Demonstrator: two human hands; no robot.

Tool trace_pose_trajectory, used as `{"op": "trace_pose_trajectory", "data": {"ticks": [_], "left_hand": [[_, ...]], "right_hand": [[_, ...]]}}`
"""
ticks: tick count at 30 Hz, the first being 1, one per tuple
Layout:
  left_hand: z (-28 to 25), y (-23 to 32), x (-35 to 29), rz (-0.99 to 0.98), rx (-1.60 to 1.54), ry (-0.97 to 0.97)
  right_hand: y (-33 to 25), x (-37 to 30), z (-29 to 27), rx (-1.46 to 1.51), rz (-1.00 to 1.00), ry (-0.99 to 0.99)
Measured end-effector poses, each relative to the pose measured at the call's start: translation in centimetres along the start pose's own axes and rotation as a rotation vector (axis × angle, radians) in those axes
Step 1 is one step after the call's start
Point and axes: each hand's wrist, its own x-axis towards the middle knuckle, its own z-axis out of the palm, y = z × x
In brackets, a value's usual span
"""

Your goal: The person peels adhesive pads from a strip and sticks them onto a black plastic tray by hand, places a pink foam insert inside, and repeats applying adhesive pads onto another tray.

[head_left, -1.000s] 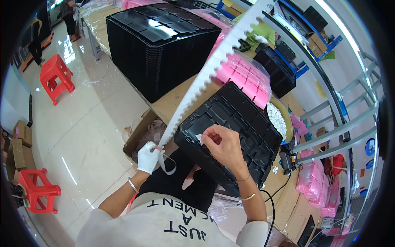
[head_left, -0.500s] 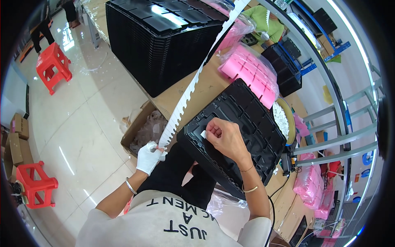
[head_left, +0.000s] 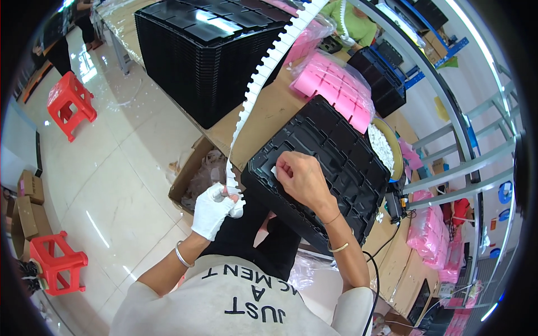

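My left hand point(head_left: 210, 214), in a white glove, pinches the lower end of a long white strip with notched tabs point(head_left: 253, 92). The strip curves upward past the stacked trays. My bare right hand point(head_left: 304, 180) is closed over the near left part of a black moulded plastic tray point(head_left: 350, 151). Its fingertips press on a small white piece point(head_left: 274, 171) at the tray's surface, mostly hidden by the fingers. This tray tops a short stack at the table edge, tilted in front of me.
A tall stack of black trays point(head_left: 179, 78) stands far left on the table. Behind my tray lie pink foam blocks in plastic point(head_left: 330, 84) and a bowl of white bits point(head_left: 381, 150). A carton point(head_left: 188, 185) sits below; red stools point(head_left: 72, 103) stand left. Someone in green point(head_left: 358, 25) works opposite.
My left hand has moved right and slightly nearer the tray, and the strip now bows leftward more. My right hand stays at the same tray corner, its fingers slightly shifted.
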Motion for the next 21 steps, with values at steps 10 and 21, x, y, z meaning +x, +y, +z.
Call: {"op": "trace_pose_trajectory", "data": {"ticks": [10,21], "left_hand": [[2.5,1.1,-1.9,0.072,0.008,-0.066],[3.8,1.0,-2.5,-0.002,-0.060,-0.113]], "right_hand": [[-2.5,-2.6,-0.9,0.048,-0.026,0.021],[-2.1,-3.3,-3.1,0.301,0.178,-0.006]]}}
